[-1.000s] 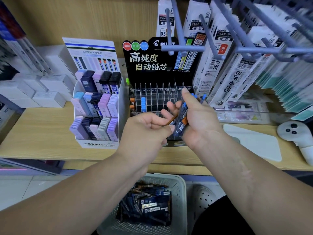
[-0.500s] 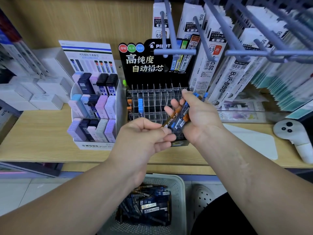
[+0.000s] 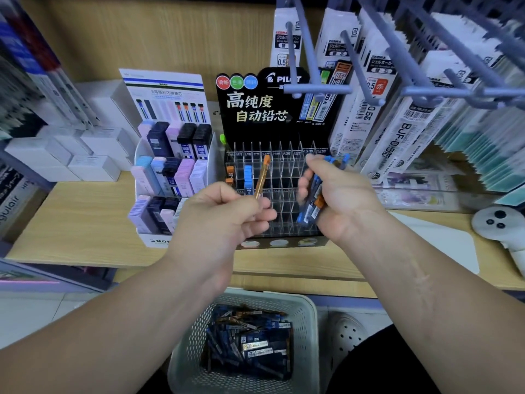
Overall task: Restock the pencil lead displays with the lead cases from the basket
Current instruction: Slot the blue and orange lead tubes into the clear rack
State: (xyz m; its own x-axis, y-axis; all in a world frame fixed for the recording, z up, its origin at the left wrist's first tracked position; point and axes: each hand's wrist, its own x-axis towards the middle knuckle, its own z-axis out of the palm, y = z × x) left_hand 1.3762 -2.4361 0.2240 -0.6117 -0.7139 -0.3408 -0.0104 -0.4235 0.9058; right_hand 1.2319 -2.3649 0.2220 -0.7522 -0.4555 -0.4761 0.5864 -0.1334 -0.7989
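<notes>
here the slim amber lead case with the orange cap stands almost upright, cap end up and leaning slightly right. the left hand pinches its lower end between the thumb and curled fingers. the cap end overlaps the upper slots of the clear acrylic divided rack with the black pilot backboard, which stands on the shelf just beyond the hand. the only slot showing orange-capped cases is at the rack's far left, left of the held cap, with a slot of blue-capped cases in between. as i judge it, the case must go left and forward with its long axis kept upright. the left hand is the nearer one for that. the case's grade is too small to read. the right hand grips a bundle of blue and orange lead cases before the rack's right half, apart from the single case. below the shelf, between the forearms, the white perforated plastic basket holds many more.
</notes>
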